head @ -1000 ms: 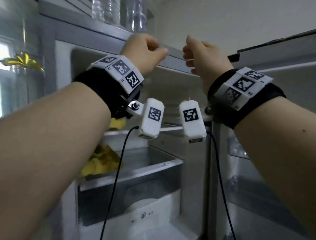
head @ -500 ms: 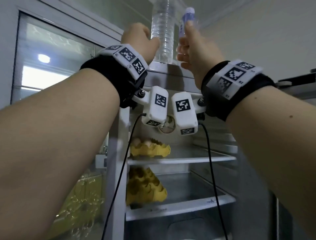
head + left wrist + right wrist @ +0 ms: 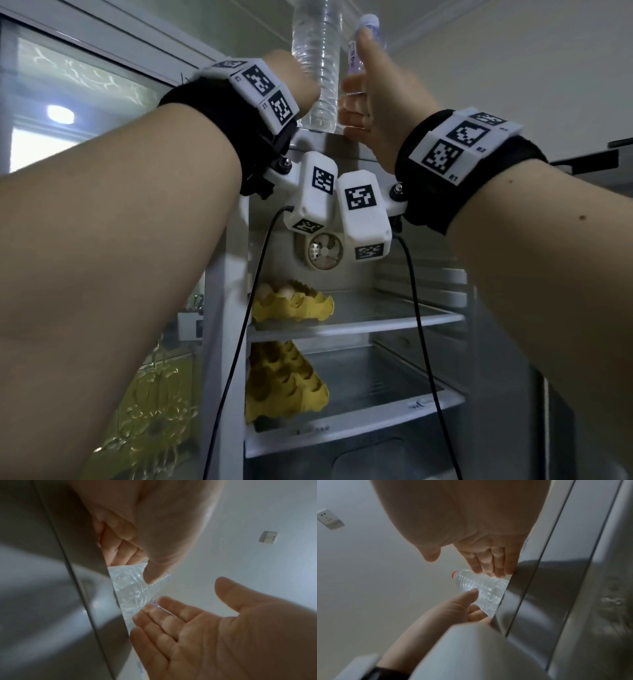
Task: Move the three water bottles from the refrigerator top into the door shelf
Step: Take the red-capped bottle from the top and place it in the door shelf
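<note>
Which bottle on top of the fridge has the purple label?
The bottle with the purple label is the right-hand one, behind the right hand. The clear ribbed bottle beside it, by the left hand, shows no label.

— What stands on the refrigerator top (image 3: 329, 137)?
— A clear ribbed water bottle (image 3: 317, 65), upright at its front edge; a purple-labelled bottle (image 3: 358, 58) just right of that bottle.

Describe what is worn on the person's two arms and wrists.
Both forearms are bare, with no sleeves. Each wrist carries a black fabric band: left wrist band, right wrist band. White blocks printed with black square markers sit on top of each band. Under each wrist hangs a white rounded camera housing, left and right, also marked. A thin black cable drops from each housing.
</note>
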